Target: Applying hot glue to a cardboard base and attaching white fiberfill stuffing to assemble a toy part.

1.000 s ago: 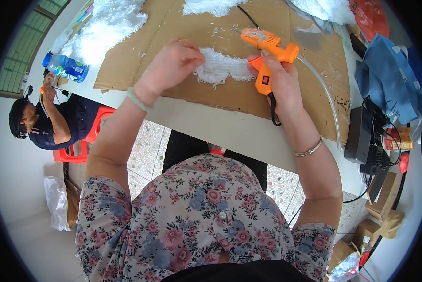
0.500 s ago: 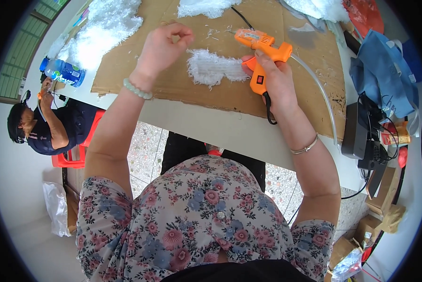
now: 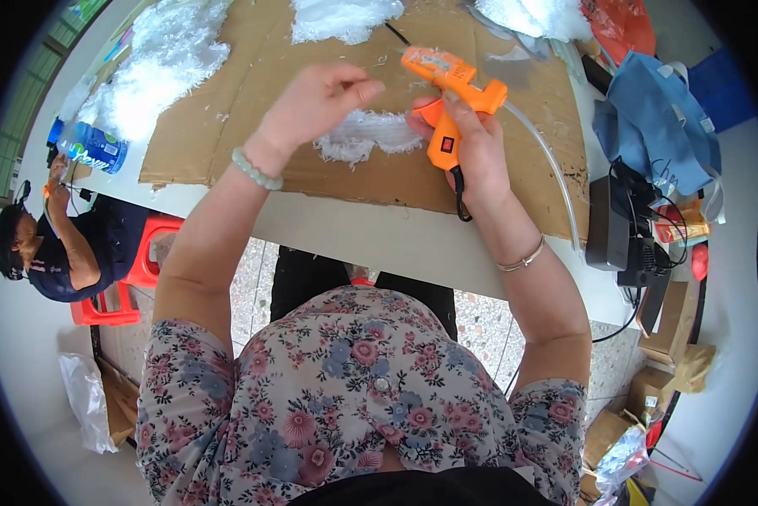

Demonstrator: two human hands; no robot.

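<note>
My right hand point(image 3: 480, 156) is wrapped round the handle of an orange hot glue gun point(image 3: 446, 135). Its nozzle points to the upper left, and a clear glue stick point(image 3: 547, 156) trails from its back end. A small white fluffy fabric piece point(image 3: 370, 137) lies on the cardboard, just left of the gun's handle. Over the left part of that piece hovers my left hand point(image 3: 311, 105), fingers curled in and the thumb near the fingertips. Whether something small is between those fingers cannot be made out.
Cardboard point(image 3: 252, 152) covers much of the white table point(image 3: 311, 223). White fluffy bundles point(image 3: 164, 63) lie at the far left and along the back. A blue bottle point(image 3: 96, 148) stands left, near a seated person point(image 3: 83, 244). A blue bag point(image 3: 657, 126) and a black box point(image 3: 608, 223) with cables are at right.
My left hand has come down and right, toward the fluffy piece. The glue gun stays in my right hand. The whole view has shifted slightly, so the table sits further left.
</note>
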